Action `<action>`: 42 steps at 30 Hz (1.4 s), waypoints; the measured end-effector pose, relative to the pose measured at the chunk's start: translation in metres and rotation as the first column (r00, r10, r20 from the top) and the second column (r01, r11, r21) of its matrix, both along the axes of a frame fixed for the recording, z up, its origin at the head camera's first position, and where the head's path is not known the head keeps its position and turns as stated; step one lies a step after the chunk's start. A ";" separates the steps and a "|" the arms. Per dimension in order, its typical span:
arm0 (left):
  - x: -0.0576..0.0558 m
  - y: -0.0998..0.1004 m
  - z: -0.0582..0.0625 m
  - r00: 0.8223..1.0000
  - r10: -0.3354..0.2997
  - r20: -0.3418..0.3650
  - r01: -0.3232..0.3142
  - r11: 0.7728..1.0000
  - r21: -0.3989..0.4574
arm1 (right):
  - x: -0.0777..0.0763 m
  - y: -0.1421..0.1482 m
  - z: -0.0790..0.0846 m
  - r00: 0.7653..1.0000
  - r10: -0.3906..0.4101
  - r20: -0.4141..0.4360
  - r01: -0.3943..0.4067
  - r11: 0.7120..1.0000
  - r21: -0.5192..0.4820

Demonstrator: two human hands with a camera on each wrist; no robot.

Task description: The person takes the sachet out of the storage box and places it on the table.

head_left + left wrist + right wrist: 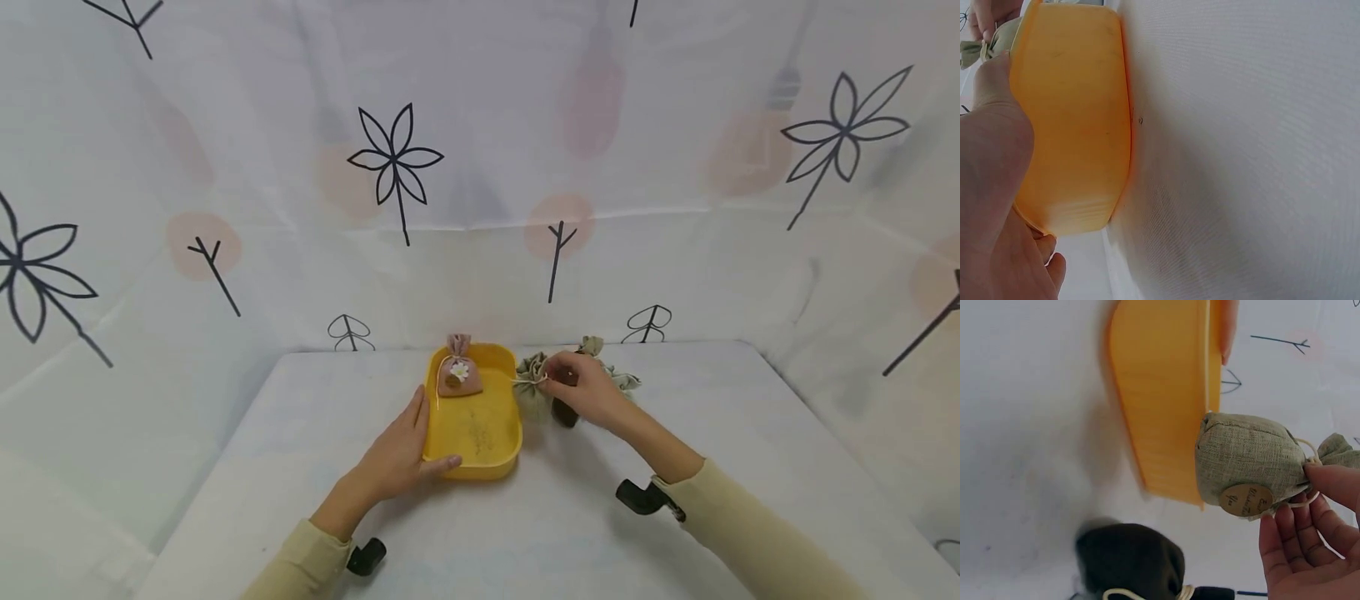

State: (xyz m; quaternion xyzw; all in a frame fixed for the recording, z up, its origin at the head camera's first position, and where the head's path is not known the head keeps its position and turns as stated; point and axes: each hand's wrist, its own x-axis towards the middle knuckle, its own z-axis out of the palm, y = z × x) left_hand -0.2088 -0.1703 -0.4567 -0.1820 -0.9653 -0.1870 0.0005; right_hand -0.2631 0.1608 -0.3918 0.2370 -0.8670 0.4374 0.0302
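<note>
A yellow plastic tray [491, 433] stands on the white table, and my left hand [390, 454] grips its left side, thumb over the near rim. Inside it, at the far left, lies a pink drawstring sachet [460, 379] with a white flower. My right hand [588, 392] pinches the tied neck of a grey-green drawstring sachet [1241, 453], just right of the tray. A round tag [1246, 499] hangs on that sachet, which overlaps the tray's rim in the right wrist view. Below the right hand sits a dark sachet [1129, 559] with a pale cord.
Beyond the right hand, more pale green gathered fabric [624, 380] shows, partly hidden by the hand. A white cloth backdrop [472, 275] with plant drawings rises behind the table [330, 425]. Black wrist mounts [367, 557] stick out by both sleeves.
</note>
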 end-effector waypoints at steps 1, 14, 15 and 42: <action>0.000 0.000 0.000 1.000 0.001 -0.003 -0.001 1.000 -0.002 | 0.001 0.003 -0.002 1.000 0.002 0.001 -0.002 1.000 0.002; -0.001 0.000 -0.002 1.000 0.009 -0.002 -0.009 1.000 0.005 | 0.019 0.044 -0.019 0.999 0.000 0.041 -0.001 1.000 0.025; -0.001 0.000 -0.002 1.000 0.010 -0.001 -0.010 1.000 0.002 | 0.020 0.047 -0.021 0.999 0.004 0.036 -0.005 1.000 0.025; -0.001 0.000 -0.003 1.000 0.012 -0.007 -0.012 1.000 0.002 | 0.032 0.080 -0.047 0.993 -0.060 0.099 0.056 0.997 0.044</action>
